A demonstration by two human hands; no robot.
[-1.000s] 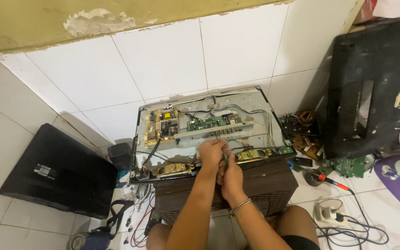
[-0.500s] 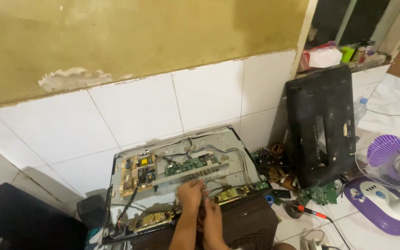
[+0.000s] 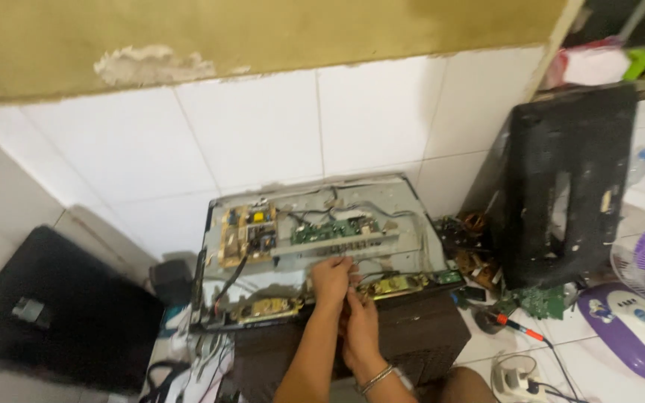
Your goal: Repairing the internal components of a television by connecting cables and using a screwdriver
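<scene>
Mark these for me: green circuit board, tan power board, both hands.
green circuit board (image 3: 331,230): head view, middle of the board face.
tan power board (image 3: 246,235): head view, centre of the board.
left hand (image 3: 331,280): head view, back of the hand.
right hand (image 3: 361,332): head view, back of the hand.

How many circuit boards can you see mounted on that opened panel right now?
4. A yellowish board upper left, a green board at top centre, a long board at lower left, and another at lower right beside the hands. More may be hidden under the hands.
</scene>
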